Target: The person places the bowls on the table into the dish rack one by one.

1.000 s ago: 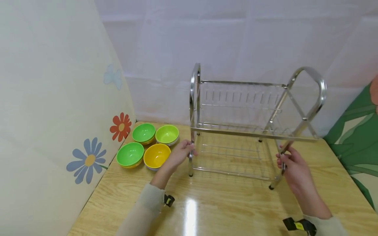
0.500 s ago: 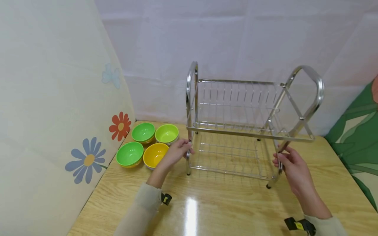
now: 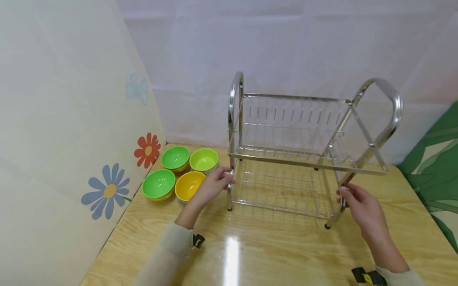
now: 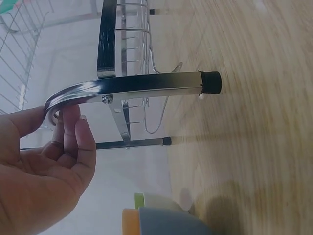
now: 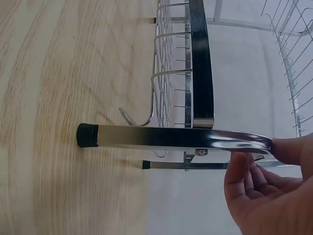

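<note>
A two-tier chrome dish rack (image 3: pixel 307 163) stands upright on the wooden table, its wire tiers bare. My left hand (image 3: pixel 214 183) holds the bent front tube on the rack's left side, thumb on one face and fingers on the other. Opposite it, my right hand (image 3: pixel 365 208) pinches the matching tube on the right side. Up close in the left wrist view, a black-capped leg (image 4: pixel 146 84) reaches down to the wood just beyond the fingers. The right wrist view gives a similar sight of the right leg (image 5: pixel 146 136), its cap at the tabletop.
Left of the rack sit small stacked bowls, topped by a front green bowl (image 3: pixel 159 184), a back green bowl (image 3: pixel 175 157), a lime bowl (image 3: pixel 204 159) and a yellow bowl (image 3: pixel 189 186). White cloth (image 3: pixel 200 71) hangs behind; a flowered panel (image 3: pixel 93 119) borders the left side.
The rack has slid slightly left toward the bowls, with both hands keeping their hold on it. The head view has also shifted a little.
</note>
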`<action>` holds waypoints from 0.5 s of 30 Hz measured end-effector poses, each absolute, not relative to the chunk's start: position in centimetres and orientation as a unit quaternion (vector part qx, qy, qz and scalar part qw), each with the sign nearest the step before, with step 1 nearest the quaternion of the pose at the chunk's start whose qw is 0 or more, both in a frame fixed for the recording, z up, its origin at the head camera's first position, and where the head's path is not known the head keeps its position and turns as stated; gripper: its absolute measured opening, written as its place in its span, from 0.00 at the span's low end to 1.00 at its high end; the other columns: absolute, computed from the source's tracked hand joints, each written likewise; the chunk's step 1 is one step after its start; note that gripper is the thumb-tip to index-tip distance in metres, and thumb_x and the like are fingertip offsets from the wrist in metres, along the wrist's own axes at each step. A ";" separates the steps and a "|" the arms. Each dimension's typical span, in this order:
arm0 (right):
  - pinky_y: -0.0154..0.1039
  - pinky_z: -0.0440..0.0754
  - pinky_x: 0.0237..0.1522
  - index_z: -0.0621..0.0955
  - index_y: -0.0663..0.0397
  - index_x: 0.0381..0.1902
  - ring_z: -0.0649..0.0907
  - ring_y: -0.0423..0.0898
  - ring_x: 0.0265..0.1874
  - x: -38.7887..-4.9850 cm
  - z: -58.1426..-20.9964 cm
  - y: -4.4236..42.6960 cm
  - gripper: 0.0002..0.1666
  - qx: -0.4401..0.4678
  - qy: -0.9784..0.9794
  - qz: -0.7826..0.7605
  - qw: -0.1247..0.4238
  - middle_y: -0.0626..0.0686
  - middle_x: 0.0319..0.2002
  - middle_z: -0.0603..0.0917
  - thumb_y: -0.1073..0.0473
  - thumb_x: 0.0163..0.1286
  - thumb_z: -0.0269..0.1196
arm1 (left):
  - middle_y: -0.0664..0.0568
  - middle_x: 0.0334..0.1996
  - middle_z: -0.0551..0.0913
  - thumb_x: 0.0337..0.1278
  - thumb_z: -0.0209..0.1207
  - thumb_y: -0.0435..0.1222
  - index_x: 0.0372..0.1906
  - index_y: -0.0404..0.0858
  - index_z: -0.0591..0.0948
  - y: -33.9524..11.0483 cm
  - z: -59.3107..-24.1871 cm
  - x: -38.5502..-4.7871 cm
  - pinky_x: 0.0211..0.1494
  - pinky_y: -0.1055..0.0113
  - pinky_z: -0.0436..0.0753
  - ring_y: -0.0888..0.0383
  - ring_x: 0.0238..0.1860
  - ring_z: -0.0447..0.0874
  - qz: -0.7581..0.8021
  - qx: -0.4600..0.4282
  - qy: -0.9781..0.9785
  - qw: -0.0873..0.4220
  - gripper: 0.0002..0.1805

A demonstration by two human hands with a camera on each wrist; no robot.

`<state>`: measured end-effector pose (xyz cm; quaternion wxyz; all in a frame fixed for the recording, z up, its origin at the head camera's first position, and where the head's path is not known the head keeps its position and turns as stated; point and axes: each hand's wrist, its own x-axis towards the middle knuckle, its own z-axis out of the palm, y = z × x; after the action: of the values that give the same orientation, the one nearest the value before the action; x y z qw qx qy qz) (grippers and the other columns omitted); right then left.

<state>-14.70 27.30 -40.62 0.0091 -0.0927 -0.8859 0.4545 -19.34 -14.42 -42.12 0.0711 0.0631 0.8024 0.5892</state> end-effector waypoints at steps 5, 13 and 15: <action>0.43 0.83 0.44 0.65 0.67 0.74 0.73 0.19 0.36 -14.4 -40.6 27.3 0.40 -0.077 -0.902 0.424 0.012 0.63 0.52 0.85 0.39 0.81 0.46 | 0.49 0.40 0.85 0.75 0.55 0.43 0.66 0.37 0.75 -15.1 -41.9 -19.0 0.47 0.59 0.85 0.56 0.39 0.84 0.544 0.071 0.833 0.071 0.22; 0.27 0.74 0.31 0.68 0.68 0.72 0.74 0.19 0.32 -14.5 -40.8 27.5 0.38 -0.048 -0.918 0.392 0.043 0.60 0.45 0.87 0.41 0.81 0.47 | 0.52 0.44 0.83 0.75 0.55 0.46 0.65 0.42 0.76 -16.6 -41.3 -18.4 0.49 0.59 0.82 0.55 0.44 0.80 0.458 0.097 0.883 0.040 0.21; 0.27 0.74 0.31 0.66 0.69 0.73 0.75 0.20 0.31 -14.5 -40.8 27.5 0.38 -0.040 -0.919 0.390 0.045 0.59 0.45 0.87 0.42 0.82 0.47 | 0.52 0.47 0.83 0.76 0.54 0.46 0.66 0.41 0.76 -16.9 -41.1 -18.2 0.52 0.58 0.82 0.55 0.47 0.80 0.448 0.100 0.888 0.038 0.22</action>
<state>-14.52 27.54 -40.81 0.0452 -0.0399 -0.9187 0.3903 -18.18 -16.94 -41.08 0.0382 0.0995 0.8876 0.4482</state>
